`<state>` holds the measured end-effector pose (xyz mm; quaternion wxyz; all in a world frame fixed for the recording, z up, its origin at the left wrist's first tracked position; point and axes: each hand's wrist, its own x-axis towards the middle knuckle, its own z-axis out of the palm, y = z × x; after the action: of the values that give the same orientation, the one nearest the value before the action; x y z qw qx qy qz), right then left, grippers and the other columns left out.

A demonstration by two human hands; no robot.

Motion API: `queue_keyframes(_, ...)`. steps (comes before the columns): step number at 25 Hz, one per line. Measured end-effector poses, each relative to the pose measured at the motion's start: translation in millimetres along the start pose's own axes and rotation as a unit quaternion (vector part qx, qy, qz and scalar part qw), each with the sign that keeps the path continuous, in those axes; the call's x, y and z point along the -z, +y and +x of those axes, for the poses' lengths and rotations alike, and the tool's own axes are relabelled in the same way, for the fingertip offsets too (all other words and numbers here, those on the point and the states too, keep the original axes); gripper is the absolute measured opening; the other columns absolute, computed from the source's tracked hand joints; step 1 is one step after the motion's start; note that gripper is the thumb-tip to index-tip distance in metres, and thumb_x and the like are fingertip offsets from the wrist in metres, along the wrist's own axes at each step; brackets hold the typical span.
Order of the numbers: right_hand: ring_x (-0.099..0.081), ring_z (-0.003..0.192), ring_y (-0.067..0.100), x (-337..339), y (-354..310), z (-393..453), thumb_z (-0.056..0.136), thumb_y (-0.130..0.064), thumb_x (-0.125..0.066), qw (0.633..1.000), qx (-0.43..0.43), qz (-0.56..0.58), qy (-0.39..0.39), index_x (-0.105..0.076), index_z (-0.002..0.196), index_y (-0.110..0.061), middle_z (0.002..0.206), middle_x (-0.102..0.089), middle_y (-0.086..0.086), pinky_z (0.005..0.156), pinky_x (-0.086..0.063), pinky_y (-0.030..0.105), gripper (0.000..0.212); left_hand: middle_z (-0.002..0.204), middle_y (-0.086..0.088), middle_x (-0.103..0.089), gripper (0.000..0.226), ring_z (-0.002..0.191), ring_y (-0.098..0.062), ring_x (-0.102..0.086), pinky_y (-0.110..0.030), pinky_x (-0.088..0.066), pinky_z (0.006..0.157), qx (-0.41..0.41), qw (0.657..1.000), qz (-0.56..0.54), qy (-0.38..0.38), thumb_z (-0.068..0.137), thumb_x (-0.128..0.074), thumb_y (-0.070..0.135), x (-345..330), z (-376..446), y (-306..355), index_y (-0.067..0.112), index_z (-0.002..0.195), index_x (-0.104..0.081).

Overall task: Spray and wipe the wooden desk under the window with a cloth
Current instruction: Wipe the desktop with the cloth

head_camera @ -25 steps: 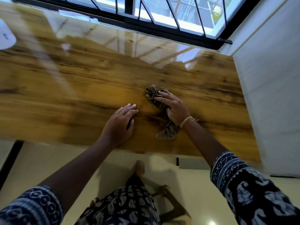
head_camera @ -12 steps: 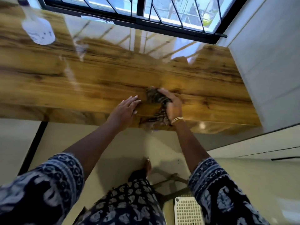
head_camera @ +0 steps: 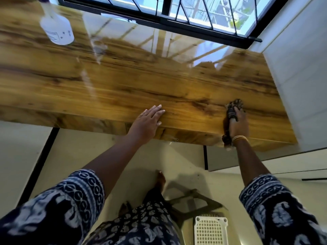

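Observation:
The glossy wooden desk (head_camera: 123, 82) runs under the barred window (head_camera: 185, 13). My right hand (head_camera: 238, 123) grips a dark patterned cloth (head_camera: 233, 107) and holds it against the desk near the front right corner; a tail of the cloth hangs over the front edge by my wrist. My left hand (head_camera: 147, 121) rests flat on the desk's front edge near the middle, fingers straight. A white spray bottle (head_camera: 56, 29) stands at the back left of the desk.
A white wall (head_camera: 297, 68) bounds the desk on the right. On the floor below are my foot (head_camera: 160, 179), a stool frame (head_camera: 192, 204) and a white perforated plastic piece (head_camera: 210, 230).
My right hand has slid the cloth rightward along the front of the desk, away from my left hand, which stays flat near the edge. The view has shifted, showing the bottle.

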<state>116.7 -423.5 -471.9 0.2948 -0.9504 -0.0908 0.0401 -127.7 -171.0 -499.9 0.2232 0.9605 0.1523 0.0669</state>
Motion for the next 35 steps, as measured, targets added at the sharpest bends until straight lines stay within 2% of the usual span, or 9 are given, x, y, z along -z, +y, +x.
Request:
queue_keyframes(3, -0.028, 0.142, 0.031, -32.2, -29.2, -20.7, 0.096, -0.016, -0.046, 0.992, 0.081, -0.096, 0.019, -0.041, 0.145, -0.017, 0.155, -0.032, 0.011, 0.115, -0.025, 0.044, 0.049, 0.155, -0.001, -0.030, 0.049, 0.145, -0.017, -0.023, -0.036, -0.021, 0.119, -0.012, 1.000, -0.010, 0.021, 0.096, -0.048, 0.021, 3.0, -11.5, -3.1, 0.018, 0.144, -0.037)
queue_keyframes(6, -0.029, 0.142, 0.033, -56.3, -58.5, -43.5, 0.095, -0.017, -0.047, 0.989, 0.120, -0.082, 0.006, -0.041, 0.145, -0.016, 0.155, -0.032, 0.012, 0.113, -0.029, 0.045, 0.050, 0.154, -0.003, -0.032, 0.053, 0.144, -0.018, -0.026, -0.038, -0.024, 0.118, -0.024, 0.999, 0.012, 0.035, 0.093, -0.053, 0.020, 9.3, -38.2, -23.5, 0.017, 0.144, -0.038)
queue_keyframes(12, -0.030, 0.141, 0.034, -107.4, -125.1, -91.7, 0.092, -0.015, -0.048, 0.978, 0.194, -0.076, -0.019, -0.043, 0.144, -0.014, 0.152, -0.036, 0.015, 0.116, -0.026, 0.043, 0.052, 0.160, -0.008, -0.015, 0.069, 0.148, -0.023, -0.012, -0.042, -0.013, 0.118, 0.115, 0.987, 0.085, 0.072, 0.093, -0.048, 0.036, 37.7, -103.7, -75.4, 0.012, 0.151, -0.021)
queue_keyframes(16, -0.025, 0.144, 0.033, -142.0, -171.9, -121.5, 0.094, -0.018, -0.046, 0.971, 0.224, -0.072, -0.046, -0.041, 0.145, -0.015, 0.154, -0.033, 0.012, 0.118, -0.022, 0.042, 0.052, 0.160, -0.010, -0.013, 0.073, 0.148, -0.023, -0.011, -0.042, -0.012, 0.119, 0.201, 0.966, 0.126, 0.102, 0.091, -0.038, 0.043, 66.6, -139.7, -122.2, 0.008, 0.152, -0.016)
queue_keyframes(21, -0.028, 0.142, 0.036, -175.8, -216.4, -146.7, 0.093, -0.017, -0.047, 0.961, 0.261, -0.077, -0.056, -0.041, 0.144, -0.015, 0.153, -0.034, 0.014, 0.115, -0.027, 0.045, 0.051, 0.160, -0.009, -0.011, 0.075, 0.148, -0.023, -0.009, -0.041, -0.011, 0.120, 0.293, 0.940, 0.147, 0.100, 0.093, -0.043, 0.043, 96.0, -165.9, -171.4, 0.010, 0.153, -0.011)
queue_keyframes(26, -0.031, 0.140, 0.038, -201.2, -252.9, -171.7, 0.094, -0.018, -0.048, 0.954, 0.276, -0.095, -0.073, -0.037, 0.145, -0.014, 0.153, -0.032, 0.016, 0.114, -0.031, 0.047, 0.052, 0.160, -0.008, -0.014, 0.073, 0.148, -0.023, -0.013, -0.040, -0.012, 0.119, 0.332, 0.919, 0.201, 0.073, 0.094, -0.034, 0.050, 124.1, -191.3, -220.1, 0.012, 0.153, -0.011)
queue_keyframes(31, -0.029, 0.141, 0.037, -236.0, -310.3, -207.6, 0.094, -0.019, -0.047, 0.936, 0.322, -0.094, -0.110, -0.035, 0.146, -0.014, 0.155, -0.030, 0.016, 0.115, -0.029, 0.047, 0.054, 0.160, -0.009, -0.014, 0.071, 0.147, -0.024, -0.015, -0.040, -0.017, 0.119, 0.394, 0.905, 0.141, 0.077, 0.096, -0.031, 0.050, 145.0, -217.5, -255.7, 0.011, 0.152, -0.011)
queue_keyframes(35, -0.029, 0.141, 0.036, -276.3, -363.6, -245.4, 0.094, -0.020, -0.045, 0.924, 0.353, -0.078, -0.123, -0.033, 0.148, -0.014, 0.155, -0.029, 0.016, 0.115, -0.028, 0.045, 0.055, 0.159, -0.008, -0.018, 0.066, 0.143, -0.028, -0.026, -0.045, -0.027, 0.113, 0.449, 0.883, -0.005, 0.137, 0.098, -0.036, 0.046, 168.8, -233.3, -294.8, 0.013, 0.152, -0.017)
